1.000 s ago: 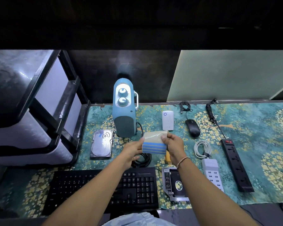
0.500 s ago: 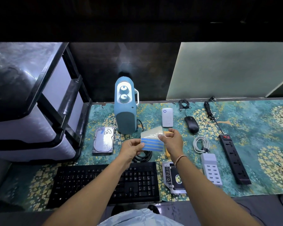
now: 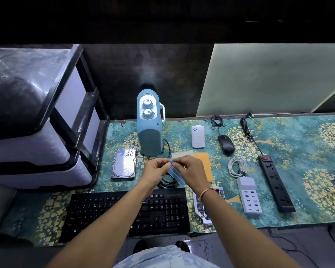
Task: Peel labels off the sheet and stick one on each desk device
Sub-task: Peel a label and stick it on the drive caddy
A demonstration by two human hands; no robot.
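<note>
I hold the label sheet [image 3: 174, 175], pale with blue strips, above the desk between both hands. My right hand [image 3: 190, 171] grips the sheet from the right. My left hand [image 3: 156, 170] pinches at a blue strip on its top left corner. Around them lie the devices: a hard drive [image 3: 124, 163] carrying a small blue mark, a blue speaker [image 3: 149, 130] with two knobs, a white adapter [image 3: 198, 136], a black mouse [image 3: 225, 144], a black keyboard [image 3: 128, 211], a white USB charger [image 3: 249, 196], a black power strip [image 3: 276, 182] and a drive caddy [image 3: 204, 206] partly under my right forearm.
A black-framed drawer unit [image 3: 46, 132] stands at the left edge of the desk. An orange envelope [image 3: 204, 165] lies under my right hand. A coiled white cable [image 3: 236, 167] and black cables [image 3: 166, 182] sit on the patterned mat [image 3: 307, 151].
My hands have come closer together and lower. The left fingers moved from the sheet's left edge to its top corner, pinching a blue strip. The sheet has tilted.
</note>
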